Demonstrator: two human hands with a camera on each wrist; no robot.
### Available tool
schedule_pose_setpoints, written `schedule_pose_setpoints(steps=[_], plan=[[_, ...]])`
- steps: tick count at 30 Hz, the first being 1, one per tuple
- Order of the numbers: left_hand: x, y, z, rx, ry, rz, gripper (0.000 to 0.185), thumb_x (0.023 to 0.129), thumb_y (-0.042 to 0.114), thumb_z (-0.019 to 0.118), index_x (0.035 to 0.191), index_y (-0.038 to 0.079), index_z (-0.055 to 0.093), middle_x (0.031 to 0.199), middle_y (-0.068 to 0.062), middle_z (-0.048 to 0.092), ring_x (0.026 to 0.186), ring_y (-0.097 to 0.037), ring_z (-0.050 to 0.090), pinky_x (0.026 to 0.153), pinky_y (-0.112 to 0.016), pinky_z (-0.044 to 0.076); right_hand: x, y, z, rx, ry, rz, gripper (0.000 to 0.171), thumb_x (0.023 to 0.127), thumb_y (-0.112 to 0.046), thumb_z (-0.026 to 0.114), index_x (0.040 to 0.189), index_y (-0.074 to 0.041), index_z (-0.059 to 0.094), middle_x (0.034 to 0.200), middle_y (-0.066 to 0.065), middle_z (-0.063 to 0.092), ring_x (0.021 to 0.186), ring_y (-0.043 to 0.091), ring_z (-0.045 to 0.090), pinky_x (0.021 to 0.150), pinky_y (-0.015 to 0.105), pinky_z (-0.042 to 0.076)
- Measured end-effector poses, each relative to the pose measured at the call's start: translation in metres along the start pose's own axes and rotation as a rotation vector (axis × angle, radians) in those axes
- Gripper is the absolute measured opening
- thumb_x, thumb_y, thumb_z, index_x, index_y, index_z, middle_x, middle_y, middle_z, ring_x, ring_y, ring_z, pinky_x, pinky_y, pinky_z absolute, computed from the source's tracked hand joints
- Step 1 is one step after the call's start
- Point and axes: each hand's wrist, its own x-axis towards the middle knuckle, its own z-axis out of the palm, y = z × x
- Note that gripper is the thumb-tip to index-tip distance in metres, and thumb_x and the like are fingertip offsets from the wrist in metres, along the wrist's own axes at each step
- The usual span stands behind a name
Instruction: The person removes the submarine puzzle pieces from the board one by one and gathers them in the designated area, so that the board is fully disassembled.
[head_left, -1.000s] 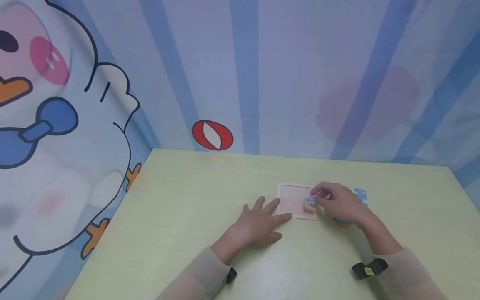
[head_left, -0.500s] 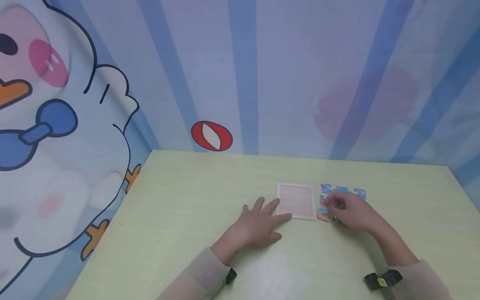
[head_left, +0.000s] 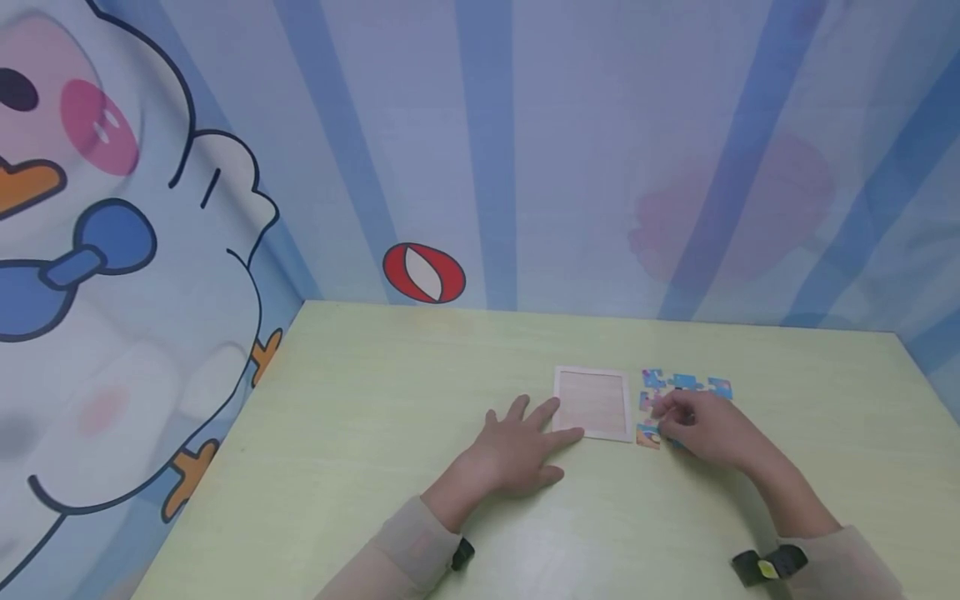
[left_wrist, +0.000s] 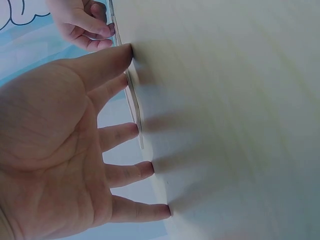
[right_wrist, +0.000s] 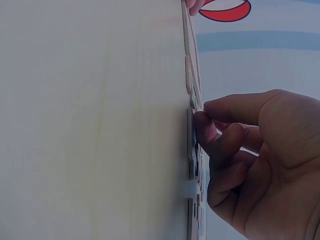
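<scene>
Left hand (head_left: 517, 446) lies flat on the pale green table (head_left: 360, 450), fingers spread, thumb and forefinger touching the pale pink square puzzle tray (head_left: 592, 402). Right hand (head_left: 705, 427), fingers curled, pinches one of the blue cardboard puzzle pieces (head_left: 678, 385) scattered at its fingertips, beside the tray.

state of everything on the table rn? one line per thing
puzzle frame: flat on the table, tray bare, no pieces in it.
puzzle pieces: loose cluster lying flat just right of the frame.
orange-blue piece: lying alone by the frame's near right corner.
left hand: fingers spread flat on the table, fingertips at the frame's left edge.
right hand: fingers curled, on the pieces; actual pinch unclear.
table: pale green, level.
</scene>
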Motion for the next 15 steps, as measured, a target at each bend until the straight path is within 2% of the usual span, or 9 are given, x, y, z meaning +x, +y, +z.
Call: schedule_pose_setpoints(steps=[4, 8, 15], plan=[[-0.001, 0.0, 0.0, 0.002, 0.003, 0.001, 0.062, 0.103, 0.052, 0.058, 0.16, 0.05, 0.034, 0.172, 0.001, 0.019, 0.154, -0.04, 0.022, 0.11, -0.072, 0.033, 0.0, 0.001, -0.001, -0.006, 0.011, 0.008, 0.013, 0.099, -0.013, 0.067, 0.109, -0.009, 0.074, 0.094, -0.002, 0.069, 0.085, 0.017, 0.06, 0.074, 0.038, 0.049], [-0.002, -0.001, 0.0, -0.022, 0.007, 0.005, 0.065, 0.102, 0.054, 0.059, 0.161, 0.048, 0.032, 0.173, 0.0, 0.018, 0.154, -0.039, 0.021, 0.11, -0.072, 0.032, -0.001, 0.0, -0.006, -0.025, 0.056, -0.01, 0.012, 0.099, -0.014, 0.068, 0.107, -0.01, 0.075, 0.096, -0.002, 0.07, 0.085, 0.016, 0.06, 0.071, 0.035, 0.049], [-0.007, -0.016, -0.008, -0.106, 0.045, -0.042, 0.071, 0.101, 0.054, 0.06, 0.164, 0.045, 0.028, 0.173, 0.0, 0.018, 0.155, -0.036, 0.021, 0.112, -0.073, 0.028, -0.008, -0.008, -0.025, 0.013, 0.128, 0.038, 0.02, 0.105, -0.022, 0.063, 0.116, -0.009, 0.073, 0.101, 0.004, 0.07, 0.07, 0.02, 0.057, 0.054, 0.035, 0.048]])
